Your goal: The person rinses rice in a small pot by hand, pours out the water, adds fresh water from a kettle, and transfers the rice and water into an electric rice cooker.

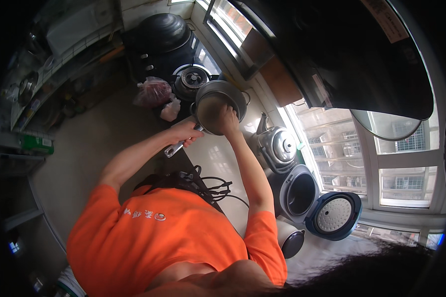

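My left hand (186,132) is wrapped round the metal handle (174,148) of a pan (210,110). The pan sits tilted over or against a grey pot (222,87) with loop handles; how the two rest on each other is partly hidden. My right hand (228,119) reaches over the near right side of the pan, fingers drawn together and pointing down inside it. What the fingers hold, if anything, is hidden.
A gas burner (193,77) lies beyond the pan, with a large dark lidded pot (164,32) farther back. Plastic bags (153,92) rest left of it. At right stand a steel kettle (281,146) and an open rice cooker (301,193). A black range hood (342,54) overhangs the right side.
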A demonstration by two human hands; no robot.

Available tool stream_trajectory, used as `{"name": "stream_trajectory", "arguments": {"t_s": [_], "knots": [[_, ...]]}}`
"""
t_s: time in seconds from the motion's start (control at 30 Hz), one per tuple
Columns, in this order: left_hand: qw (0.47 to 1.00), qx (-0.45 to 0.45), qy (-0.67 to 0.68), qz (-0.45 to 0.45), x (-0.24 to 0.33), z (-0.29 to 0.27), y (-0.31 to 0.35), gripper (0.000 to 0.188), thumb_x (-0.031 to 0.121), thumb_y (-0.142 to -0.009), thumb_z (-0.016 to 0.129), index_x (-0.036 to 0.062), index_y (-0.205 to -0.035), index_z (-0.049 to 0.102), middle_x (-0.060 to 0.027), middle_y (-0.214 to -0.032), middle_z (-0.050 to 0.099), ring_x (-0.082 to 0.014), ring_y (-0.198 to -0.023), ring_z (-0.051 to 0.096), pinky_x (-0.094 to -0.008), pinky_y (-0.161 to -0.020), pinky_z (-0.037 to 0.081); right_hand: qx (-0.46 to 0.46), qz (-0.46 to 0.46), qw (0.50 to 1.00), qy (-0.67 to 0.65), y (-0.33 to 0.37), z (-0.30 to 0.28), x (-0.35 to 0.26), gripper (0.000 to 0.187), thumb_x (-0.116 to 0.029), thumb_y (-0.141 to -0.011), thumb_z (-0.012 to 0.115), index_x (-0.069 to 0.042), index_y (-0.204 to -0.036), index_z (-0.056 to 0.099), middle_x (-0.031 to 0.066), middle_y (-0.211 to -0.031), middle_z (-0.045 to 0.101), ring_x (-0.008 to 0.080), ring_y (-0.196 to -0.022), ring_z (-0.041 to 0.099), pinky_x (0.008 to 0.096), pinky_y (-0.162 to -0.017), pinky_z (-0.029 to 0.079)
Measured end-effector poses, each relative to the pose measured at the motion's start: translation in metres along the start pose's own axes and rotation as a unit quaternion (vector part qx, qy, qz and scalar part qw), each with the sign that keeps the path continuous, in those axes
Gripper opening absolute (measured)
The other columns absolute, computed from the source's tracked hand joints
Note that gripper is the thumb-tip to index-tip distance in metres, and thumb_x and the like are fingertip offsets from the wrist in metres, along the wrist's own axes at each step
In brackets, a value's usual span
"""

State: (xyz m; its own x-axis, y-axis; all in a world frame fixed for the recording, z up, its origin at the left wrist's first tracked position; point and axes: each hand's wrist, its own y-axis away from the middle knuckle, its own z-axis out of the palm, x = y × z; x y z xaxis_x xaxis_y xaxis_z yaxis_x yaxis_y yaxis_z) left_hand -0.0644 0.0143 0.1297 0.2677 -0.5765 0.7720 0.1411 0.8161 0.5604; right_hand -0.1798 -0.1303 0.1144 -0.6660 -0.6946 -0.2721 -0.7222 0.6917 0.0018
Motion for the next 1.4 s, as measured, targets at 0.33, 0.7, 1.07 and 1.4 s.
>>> {"name": "stream_trajectory", "arguments": {"t_s": [0.33,0.7,1.07,1.4], "knots": [[1.000,0.003,-0.007,0.018,0.014,-0.001,-0.003,0.019,0.011,-0.076,0.054,0.0062,-0.087,0.038,0.0013,-0.055,0.036,-0.0048,-0.037,0.031,-0.0201,-0.032,0.024,-0.078,-0.174,0.978,-0.091,-0.021,0.026,0.001,0.028,-0.016,-0.068,0.056,-0.014,-0.096,0.059,0.0102,-0.102,0.056,0.0316,-0.099,0.048,0.0430,-0.083,0.037],[1.000,0.002,0.007,0.016,0.013,-0.016,-0.011,0.017,0.014,-0.076,0.054,0.0067,-0.071,0.040,0.0013,-0.054,0.037,-0.0049,-0.037,0.030,-0.0205,-0.032,0.025,-0.161,-0.071,0.984,0.017,-0.026,-0.042,0.004,0.057,-0.018,-0.060,0.066,-0.016,-0.114,0.047,0.0166,-0.114,0.047,0.0347,-0.098,0.050,0.0420,-0.083,0.041],[1.000,-0.008,0.010,0.010,0.015,-0.006,-0.015,0.026,0.013,-0.076,0.055,0.0063,-0.096,0.039,0.0004,-0.057,0.036,-0.0050,-0.037,0.030,-0.0206,-0.032,0.026,-0.137,-0.021,0.983,-0.118,-0.040,0.020,0.009,0.051,-0.016,-0.066,0.060,-0.008,-0.113,0.044,0.0272,-0.102,0.051,0.0397,-0.094,0.052,0.0437,-0.079,0.043],[1.000,-0.008,0.025,0.011,0.018,-0.012,-0.020,0.019,0.014,-0.077,0.056,0.0052,-0.076,0.039,0.0002,-0.053,0.036,-0.0060,-0.036,0.030,-0.0217,-0.032,0.025,-0.130,-0.153,0.964,-0.173,-0.043,0.001,0.004,0.029,-0.007,-0.075,0.048,-0.012,-0.100,0.060,0.0128,-0.095,0.060,0.0265,-0.087,0.058,0.0326,-0.078,0.045]]}}
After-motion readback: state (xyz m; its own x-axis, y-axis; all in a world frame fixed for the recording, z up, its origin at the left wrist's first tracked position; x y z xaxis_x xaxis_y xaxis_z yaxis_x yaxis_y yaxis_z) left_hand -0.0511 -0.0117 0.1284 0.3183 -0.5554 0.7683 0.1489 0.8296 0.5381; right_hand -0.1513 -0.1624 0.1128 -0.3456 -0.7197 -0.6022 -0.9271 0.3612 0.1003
